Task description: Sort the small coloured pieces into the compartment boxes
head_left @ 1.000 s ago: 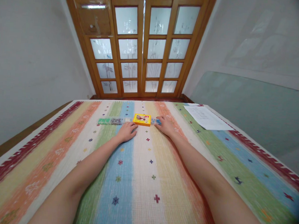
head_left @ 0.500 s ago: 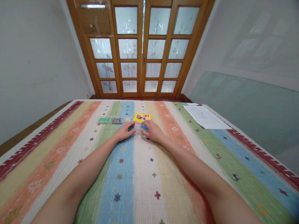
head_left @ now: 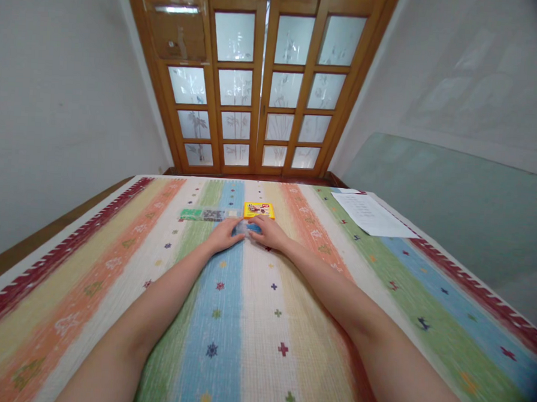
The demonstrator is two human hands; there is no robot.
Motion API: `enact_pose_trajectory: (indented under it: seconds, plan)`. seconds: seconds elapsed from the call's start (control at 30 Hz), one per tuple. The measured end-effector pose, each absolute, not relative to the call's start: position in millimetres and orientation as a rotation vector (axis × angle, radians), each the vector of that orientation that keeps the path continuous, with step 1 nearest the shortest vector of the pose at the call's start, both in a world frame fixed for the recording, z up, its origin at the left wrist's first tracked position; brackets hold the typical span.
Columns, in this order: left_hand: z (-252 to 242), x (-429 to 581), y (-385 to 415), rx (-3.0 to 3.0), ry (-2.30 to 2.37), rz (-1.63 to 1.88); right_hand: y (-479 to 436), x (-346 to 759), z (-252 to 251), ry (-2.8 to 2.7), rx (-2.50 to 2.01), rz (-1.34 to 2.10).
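Note:
My left hand (head_left: 224,234) and my right hand (head_left: 269,232) meet over the table's far middle. Between them is a small clear plastic bag (head_left: 243,228) with something blue (head_left: 253,228) showing in or through it. Fingers of both hands are bent and closed on its sides; the fingertips are too small to make out exactly. Just beyond my right hand lies a yellow box (head_left: 259,210) with a picture on it. To the left, in a row, lie a clear packet of green pieces (head_left: 191,214), one of dark pieces (head_left: 212,215) and one of pale pieces (head_left: 232,213).
A striped tablecloth (head_left: 215,366) covers the table. A printed sheet of paper (head_left: 371,213) lies at the far right. Beyond the table are wooden doors with glass panes (head_left: 261,80), and a pale green panel (head_left: 453,198) leans along the right wall.
My hands have drawn slightly closer together around the bag, the right one shifting left. The camera view has tilted and turned a little.

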State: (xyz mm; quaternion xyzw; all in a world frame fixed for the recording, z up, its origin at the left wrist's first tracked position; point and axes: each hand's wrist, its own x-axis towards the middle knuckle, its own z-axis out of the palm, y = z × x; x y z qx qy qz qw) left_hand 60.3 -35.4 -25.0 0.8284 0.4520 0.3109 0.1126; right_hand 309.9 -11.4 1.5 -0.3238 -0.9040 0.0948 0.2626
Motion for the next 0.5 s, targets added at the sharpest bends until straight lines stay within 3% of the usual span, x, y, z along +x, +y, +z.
enact_pose_trajectory:
  seconds: [0.5]
  plan:
    - [-13,61,-44,2.175,1.065,1.043,-40,298,5,-2.492,-0.973,0.087]
